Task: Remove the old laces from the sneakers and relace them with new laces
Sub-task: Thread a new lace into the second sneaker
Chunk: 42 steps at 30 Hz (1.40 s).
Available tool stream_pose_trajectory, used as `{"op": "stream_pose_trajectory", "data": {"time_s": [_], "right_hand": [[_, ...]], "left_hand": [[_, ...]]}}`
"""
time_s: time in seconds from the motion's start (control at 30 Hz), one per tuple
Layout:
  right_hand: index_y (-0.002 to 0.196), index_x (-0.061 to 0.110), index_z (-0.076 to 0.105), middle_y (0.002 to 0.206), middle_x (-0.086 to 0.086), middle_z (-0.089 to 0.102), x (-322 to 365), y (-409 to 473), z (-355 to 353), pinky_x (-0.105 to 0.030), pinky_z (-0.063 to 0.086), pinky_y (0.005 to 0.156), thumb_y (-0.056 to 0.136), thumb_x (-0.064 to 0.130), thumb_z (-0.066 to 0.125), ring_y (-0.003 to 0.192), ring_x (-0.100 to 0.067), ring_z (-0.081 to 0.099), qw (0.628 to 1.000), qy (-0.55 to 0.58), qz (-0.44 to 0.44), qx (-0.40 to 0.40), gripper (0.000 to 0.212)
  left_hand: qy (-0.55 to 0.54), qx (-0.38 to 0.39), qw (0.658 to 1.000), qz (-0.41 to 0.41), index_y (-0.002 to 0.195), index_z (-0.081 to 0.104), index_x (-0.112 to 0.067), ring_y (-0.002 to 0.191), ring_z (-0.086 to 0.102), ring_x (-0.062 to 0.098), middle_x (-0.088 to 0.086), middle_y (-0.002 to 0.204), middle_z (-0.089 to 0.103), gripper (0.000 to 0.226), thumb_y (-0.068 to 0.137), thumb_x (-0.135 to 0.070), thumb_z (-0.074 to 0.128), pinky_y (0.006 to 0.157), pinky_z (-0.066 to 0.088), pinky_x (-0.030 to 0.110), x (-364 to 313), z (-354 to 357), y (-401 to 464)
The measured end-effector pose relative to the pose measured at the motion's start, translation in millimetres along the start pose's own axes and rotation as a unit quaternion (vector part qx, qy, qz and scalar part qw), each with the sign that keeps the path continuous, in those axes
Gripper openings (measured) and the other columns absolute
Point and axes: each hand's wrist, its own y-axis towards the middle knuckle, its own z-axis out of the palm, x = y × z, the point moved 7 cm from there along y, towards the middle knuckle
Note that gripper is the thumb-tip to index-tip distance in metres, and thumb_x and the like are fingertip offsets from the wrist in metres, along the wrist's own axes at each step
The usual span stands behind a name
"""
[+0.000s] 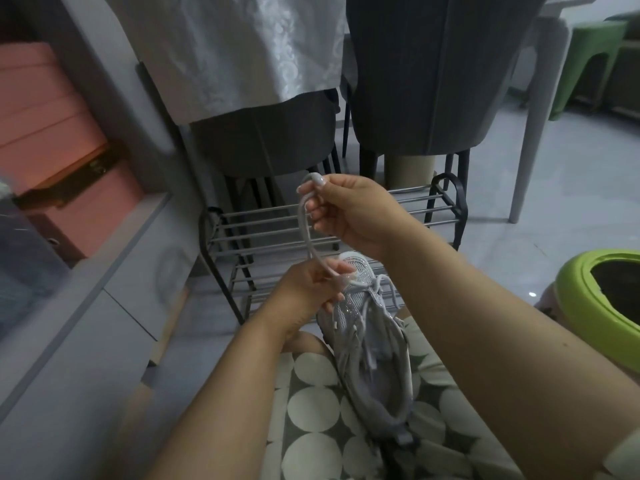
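A grey mesh sneaker (pixel 372 344) lies on my lap with its toe pointing away from me, and loose white laces trail across its tongue. My left hand (pixel 304 289) pinches a white lace (pixel 304 226) just above the toe. The lace rises in a loop to my right hand (pixel 349 211), which pinches its upper bend between thumb and fingers. Both hands are held above the front of the shoe.
A black metal shoe rack (pixel 332 223) stands on the floor right ahead of my knees. Behind it are two grey chairs (pixel 422 81). A grey cabinet (pixel 86 289) is on the left, with pink boxes (pixel 52 133) beyond it. A green stool (pixel 606 306) is at my right.
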Motion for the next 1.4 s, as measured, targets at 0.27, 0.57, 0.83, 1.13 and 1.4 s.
{"op": "stream_pose_trajectory", "data": {"time_s": [0.27, 0.57, 0.83, 1.13, 1.4], "right_hand": [[0.097, -0.001, 0.062, 0.074, -0.011, 0.062, -18.8, -5.7, -22.1, -0.027, 0.049, 0.059, 0.099, 0.024, 0.046, 0.06, -0.016, 0.057, 0.985, -0.145, 0.051, -0.081, 0.029], [0.093, 0.013, 0.067, 0.078, -0.005, 0.066, -58.2, -45.0, -46.5, -0.031, 0.051, 0.068, 0.093, 0.044, 0.05, 0.069, -0.021, 0.059, 0.879, -0.461, 0.106, -0.062, 0.036], [0.072, 0.029, 0.058, 0.068, 0.005, 0.06, -58.8, -43.8, -44.3, -0.029, 0.049, 0.062, 0.089, 0.028, 0.063, 0.061, -0.011, 0.054, 0.863, -0.501, 0.039, -0.059, 0.018], [0.079, 0.016, 0.07, 0.067, 0.005, 0.066, -60.8, -61.6, -60.9, -0.02, 0.044, 0.054, 0.097, 0.044, 0.043, 0.057, -0.005, 0.058, 0.856, -0.501, 0.082, -0.095, 0.043], [0.075, 0.012, 0.053, 0.072, -0.007, 0.053, -69.9, -72.7, -45.1, -0.035, 0.045, 0.072, 0.098, 0.049, 0.019, 0.073, -0.024, 0.052, 0.754, -0.644, 0.116, -0.068, 0.056]], "left_hand": [[-0.18, -0.066, 0.981, -0.008, 0.085, 0.059, 0.001, 0.059, 0.065, 0.016, 0.016, 0.079, 0.068, 0.031, 0.101, -0.018, 0.041, 0.06, 0.058, 0.028, 9.5, -8.6, -0.5], [-0.272, -0.11, 0.956, -0.017, 0.087, 0.059, -0.005, 0.071, 0.069, 0.02, 0.013, 0.078, 0.069, 0.009, 0.087, 0.005, 0.058, 0.064, 0.058, 0.025, 26.0, -17.5, -11.4], [-0.286, -0.102, 0.953, -0.02, 0.086, 0.064, -0.004, 0.079, 0.068, 0.017, 0.01, 0.083, 0.07, 0.013, 0.079, 0.007, 0.064, 0.073, 0.058, 0.026, 27.7, -11.8, -10.2], [-0.083, -0.116, 0.99, -0.01, 0.085, 0.069, -0.011, 0.063, 0.062, 0.011, 0.003, 0.07, 0.065, 0.009, 0.088, -0.004, 0.063, 0.065, 0.058, 0.028, 27.5, -7.6, -10.5], [0.219, -0.089, 0.971, 0.021, 0.093, 0.068, -0.025, 0.081, 0.06, -0.001, -0.005, 0.097, 0.066, 0.007, 0.092, -0.024, 0.061, 0.062, 0.043, 0.002, 15.6, -0.6, -12.2]]}}
